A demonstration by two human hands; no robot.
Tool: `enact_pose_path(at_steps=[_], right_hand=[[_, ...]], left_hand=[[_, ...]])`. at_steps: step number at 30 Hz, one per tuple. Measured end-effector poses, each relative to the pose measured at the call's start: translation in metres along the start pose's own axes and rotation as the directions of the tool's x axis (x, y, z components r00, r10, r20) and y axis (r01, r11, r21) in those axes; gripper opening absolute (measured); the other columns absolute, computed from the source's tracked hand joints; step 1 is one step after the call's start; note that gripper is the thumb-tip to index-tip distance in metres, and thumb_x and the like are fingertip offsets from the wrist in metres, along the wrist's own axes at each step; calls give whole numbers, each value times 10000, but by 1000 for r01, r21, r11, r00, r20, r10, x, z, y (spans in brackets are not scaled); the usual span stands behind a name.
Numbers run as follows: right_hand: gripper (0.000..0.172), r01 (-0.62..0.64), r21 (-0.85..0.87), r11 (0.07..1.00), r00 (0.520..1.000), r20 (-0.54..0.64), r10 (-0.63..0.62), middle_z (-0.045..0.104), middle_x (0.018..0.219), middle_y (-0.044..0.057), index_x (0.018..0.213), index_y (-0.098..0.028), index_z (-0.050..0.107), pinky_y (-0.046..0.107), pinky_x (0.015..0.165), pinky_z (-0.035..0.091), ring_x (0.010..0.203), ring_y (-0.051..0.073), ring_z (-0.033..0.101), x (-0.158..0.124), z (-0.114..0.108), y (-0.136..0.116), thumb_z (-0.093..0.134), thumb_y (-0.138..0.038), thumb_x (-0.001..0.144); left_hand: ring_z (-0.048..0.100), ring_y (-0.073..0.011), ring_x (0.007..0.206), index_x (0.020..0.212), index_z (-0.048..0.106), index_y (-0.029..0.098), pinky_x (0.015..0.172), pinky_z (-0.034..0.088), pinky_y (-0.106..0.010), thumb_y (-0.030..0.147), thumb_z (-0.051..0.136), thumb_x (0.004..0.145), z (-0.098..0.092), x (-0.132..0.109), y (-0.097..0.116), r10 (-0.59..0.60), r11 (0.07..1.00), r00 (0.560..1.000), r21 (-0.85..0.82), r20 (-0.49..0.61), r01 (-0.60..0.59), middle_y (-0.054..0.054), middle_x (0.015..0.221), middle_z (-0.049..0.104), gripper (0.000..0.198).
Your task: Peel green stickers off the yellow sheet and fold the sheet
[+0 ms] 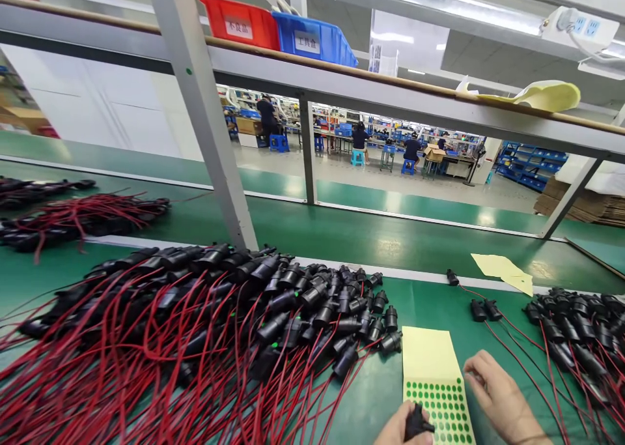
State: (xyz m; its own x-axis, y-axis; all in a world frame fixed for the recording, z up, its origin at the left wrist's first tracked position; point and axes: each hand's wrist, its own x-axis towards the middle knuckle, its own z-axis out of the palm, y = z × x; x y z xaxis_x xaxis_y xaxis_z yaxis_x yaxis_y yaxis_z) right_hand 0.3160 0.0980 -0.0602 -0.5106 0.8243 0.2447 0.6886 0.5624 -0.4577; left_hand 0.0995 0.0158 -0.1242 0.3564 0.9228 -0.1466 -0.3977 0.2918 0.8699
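A: On the green bench (400, 393), bottom edge of view, what did the hands have?

B: Left hand (403, 429) was curled shut round one black connector (417, 423), pinched in the fingers, sitting just left of the sticker sheet (436, 383). Most of the hand was cut off by the frame.

A: Right hand?

B: Right hand (502, 399) was loosely curled, holding nothing I could see, fingertips right at the sheet's right edge. Touching or just above it, couldn't tell.

A: The sheet?

B: Pale yellow backing, lay flat on the bench between the two hands. Green round dots filled its lower part; the upper part was bare.

A: Around them?

B: Big pile of black connectors with red wires (195, 341) to the left, wires fanned toward the near edge. Smaller pile (581, 341) to the right, with a few loose connectors (481, 310) lying apart near the sheet's top. Another yellow paper scrap (502, 272) lay further back. More bundles (78, 217) sat far left.

A: Above?

B: Shelf with a red bin (239, 21) and a blue bin (312, 38) side by side, a power strip (581, 28) top right. People sat at benches (361, 142) far behind.
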Motion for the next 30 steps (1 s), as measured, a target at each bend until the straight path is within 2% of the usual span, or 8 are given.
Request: enact_pose_path(at_steps=[2, 4, 9, 15, 18, 21, 24, 30], right_hand=[[221, -8, -78, 997, 998, 60, 13, 587, 826, 15, 813, -232, 578, 224, 648, 497, 693, 139, 614, 5, 4, 18, 384, -243, 920], [246, 1, -145, 989, 996, 93, 12, 600, 878, 34, 842, -228, 593, 238, 673, 498, 749, 150, 633, 6, 13, 25, 358, -190, 905], [265, -31, -236, 971, 996, 70, 48, 579, 855, 51, 782, -208, 581, 300, 722, 493, 751, 177, 625, 4, 32, 21, 344, -172, 894], [281, -27, -245, 969, 997, 63, 43, 551, 832, 38, 761, -220, 534, 294, 695, 486, 723, 167, 606, -1, 34, 22, 317, -230, 939], [271, -10, -225, 974, 998, 64, 25, 557, 856, 36, 812, -233, 537, 272, 668, 488, 725, 159, 611, -6, 34, 28, 309, -256, 956], [235, 12, -180, 984, 995, 98, 6, 566, 911, 41, 895, -238, 541, 260, 652, 496, 738, 153, 623, -9, 35, 33, 316, -256, 961], [242, 8, -182, 983, 994, 109, 12, 549, 898, 42, 880, -227, 531, 285, 678, 505, 744, 163, 621, -9, 38, 33, 309, -265, 970], [273, 5, -113, 994, 1000, -17, -7, 543, 905, 52, 837, -223, 517, 286, 694, 520, 744, 161, 619, -14, 40, 27, 301, -297, 987]], left_hand=[[451, -104, 702, 840, 467, 206, 707, 328, -265, 652, 872, 364, -9, 6, -13, 29, 999, 999, 30, -22, -29, 49, 817, 496, 768], [479, -117, 733, 826, 442, 210, 724, 328, -278, 627, 886, 327, -14, 10, -22, 28, 999, 1000, 22, -7, -27, 47, 823, 496, 788], [517, -99, 687, 833, 393, 219, 691, 310, -257, 541, 877, 498, -15, 7, -23, -80, 997, 994, -15, 72, 81, 45, 763, 576, 671], [458, -58, 596, 834, 374, 224, 605, 288, -229, 543, 881, 434, -9, 0, -15, -160, 987, 987, 11, 7, 160, 22, 833, 638, 720], [505, -89, 660, 846, 391, 220, 632, 311, -237, 463, 860, 497, -4, -3, -12, -137, 990, 990, 34, -43, 139, 0, 864, 632, 633], [544, -119, 740, 838, 398, 216, 667, 329, -243, 364, 834, 545, -3, -5, -10, -108, 993, 994, 45, -36, 109, -10, 885, 626, 545], [522, -97, 704, 860, 406, 206, 632, 310, -231, 325, 813, 579, -7, -6, -13, -89, 994, 996, 57, -14, 90, -28, 933, 644, 509], [459, -46, 582, 889, 423, 210, 542, 268, -210, 254, 785, 637, -6, -10, -13, -110, 991, 993, 68, -40, 112, -6, 956, 634, 443]])
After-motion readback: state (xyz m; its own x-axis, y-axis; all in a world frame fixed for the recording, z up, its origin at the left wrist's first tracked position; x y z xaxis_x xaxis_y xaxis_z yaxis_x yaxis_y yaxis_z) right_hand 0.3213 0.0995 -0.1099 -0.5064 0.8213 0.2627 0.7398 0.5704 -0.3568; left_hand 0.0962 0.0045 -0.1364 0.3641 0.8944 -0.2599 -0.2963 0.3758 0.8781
